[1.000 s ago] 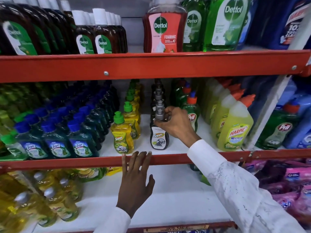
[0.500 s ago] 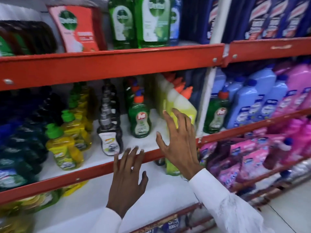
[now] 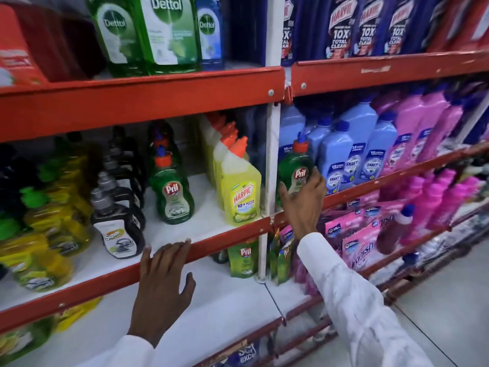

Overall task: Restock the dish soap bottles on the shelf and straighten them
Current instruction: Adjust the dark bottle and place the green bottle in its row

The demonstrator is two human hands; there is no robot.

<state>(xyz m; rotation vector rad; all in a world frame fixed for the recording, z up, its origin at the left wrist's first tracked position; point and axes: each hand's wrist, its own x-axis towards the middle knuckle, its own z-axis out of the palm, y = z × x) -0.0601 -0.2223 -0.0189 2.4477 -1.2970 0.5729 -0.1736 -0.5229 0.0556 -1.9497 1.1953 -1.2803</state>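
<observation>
At the left end of the middle shelf (image 3: 201, 243), yellow dish soap bottles (image 3: 50, 234) and a black Super bottle (image 3: 119, 229) are being displayed, blurred. The left hand (image 3: 162, 283) is being rested flat, fingers spread, on the shelf's red front edge. Further right, a green Pril bottle (image 3: 172, 192) is being kept upright beside a yellow Harpic bottle (image 3: 239, 192). Past the white upright post (image 3: 271, 168), another Pril dish soap bottle (image 3: 295, 169) is being grasped by the right hand (image 3: 304, 205) at the neighbouring shelf's front left corner.

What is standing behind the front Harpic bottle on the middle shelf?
Behind the front Harpic bottle more yellow bottles with orange caps stand in a row. Only their caps and shoulders show; how many there are cannot be told.
</observation>
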